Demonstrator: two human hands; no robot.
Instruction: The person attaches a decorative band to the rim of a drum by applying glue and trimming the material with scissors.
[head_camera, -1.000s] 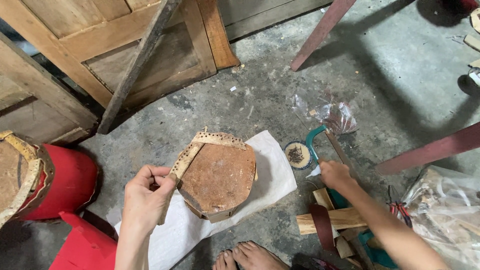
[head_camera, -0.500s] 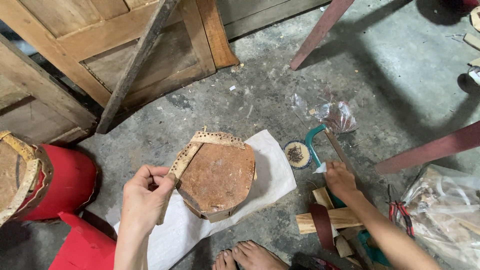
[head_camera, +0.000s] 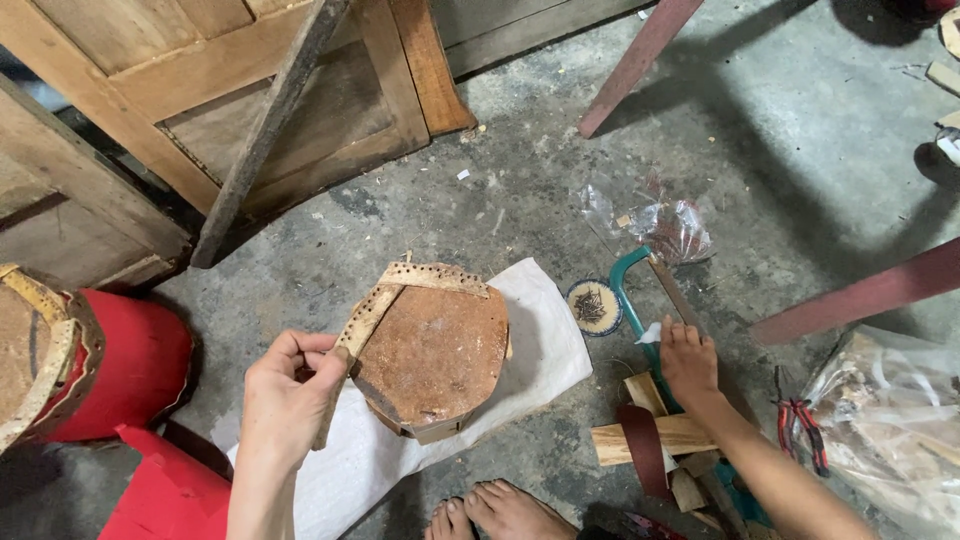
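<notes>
My left hand (head_camera: 288, 402) pinches a perforated hide strip (head_camera: 366, 320) that runs along the rim of a small drum (head_camera: 433, 352) with a brown skin head. The drum stands on a white sheet (head_camera: 540, 340) on the concrete floor. My right hand (head_camera: 688, 362) reaches down to the right, its fingers resting on a teal-framed hacksaw (head_camera: 636, 292) beside a scrap of white paper. Whether the fingers grip the saw is unclear. My bare toes (head_camera: 490, 512) show at the bottom edge.
A red drum (head_camera: 110, 365) stands at the left, wooden door panels (head_camera: 230, 90) lean behind. Wood offcuts (head_camera: 650, 432), a dark strap, red-handled pliers (head_camera: 800, 425), a small round tin (head_camera: 593, 306) and clear plastic bags (head_camera: 890, 420) lie at the right. Red-brown furniture legs (head_camera: 860, 295) cross the floor.
My right hand has shifted slightly along the hacksaw toward the wood offcuts. The left hand keeps its pinch on the strip and the drum stays put.
</notes>
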